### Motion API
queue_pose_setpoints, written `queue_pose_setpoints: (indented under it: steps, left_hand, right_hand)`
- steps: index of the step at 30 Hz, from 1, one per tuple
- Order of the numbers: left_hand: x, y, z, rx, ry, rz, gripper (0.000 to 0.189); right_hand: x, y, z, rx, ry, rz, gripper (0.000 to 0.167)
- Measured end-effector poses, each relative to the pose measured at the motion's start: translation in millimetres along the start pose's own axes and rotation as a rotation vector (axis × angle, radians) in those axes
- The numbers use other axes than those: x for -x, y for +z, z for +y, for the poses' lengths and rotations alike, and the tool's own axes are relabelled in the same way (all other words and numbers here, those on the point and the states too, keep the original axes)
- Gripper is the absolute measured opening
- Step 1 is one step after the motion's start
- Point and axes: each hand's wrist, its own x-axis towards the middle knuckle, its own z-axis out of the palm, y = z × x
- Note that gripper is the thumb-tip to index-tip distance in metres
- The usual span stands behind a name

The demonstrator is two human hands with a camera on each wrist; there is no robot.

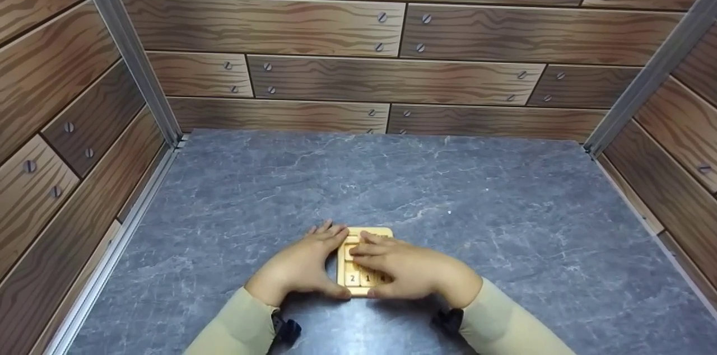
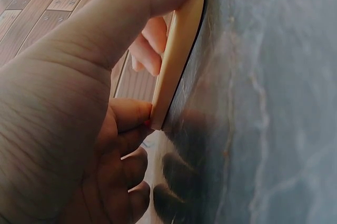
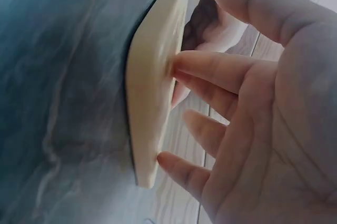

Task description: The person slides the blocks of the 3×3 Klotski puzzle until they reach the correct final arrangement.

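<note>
A small wooden number sliding puzzle lies flat on the table near its front. Tiles marked 2 and 1 show in its near row; the right hand covers much of the rest. My left hand grips the frame's left side, thumb at the near corner and index finger at the far one. Over the tiles reaches my right hand, its fingers extended and fingertips touching the puzzle. In the right wrist view, fingertips meet the top of the pale wooden frame.
The dark marbled table stretches beyond and to both sides of the puzzle. Wood-patterned panels enclose it at the back and sides, with metal posts at the corners. Each wrist wears a dark strap.
</note>
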Motion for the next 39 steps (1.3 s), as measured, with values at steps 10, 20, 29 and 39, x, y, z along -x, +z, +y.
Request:
queue_pose_setpoints:
  steps: [10, 20, 29, 39]
  left_hand:
    - [0.0, -0.4, 1.1, -0.001, 0.004, 0.005, 0.136]
    - [-0.5, 0.3, 1.3, -0.010, 0.007, 0.006, 0.135]
    - [0.1, -0.4, 0.9, -0.004, -0.003, 0.006, 0.136]
    - [0.2, -1.4, 1.4, -0.002, 0.002, 0.002, 0.134]
  right_hand:
    - [3.1, -2.6, 1.6, 0.018, 0.017, 0.003, 0.081]
    - [20.8, -2.0, -26.3, 0.171, -0.061, -0.047, 0.080]
    - [18.5, 0.0, -28.7, 0.184, -0.057, -0.057, 0.070]
    - [10.2, -0.2, -8.8, 0.069, -0.037, -0.028, 0.065]
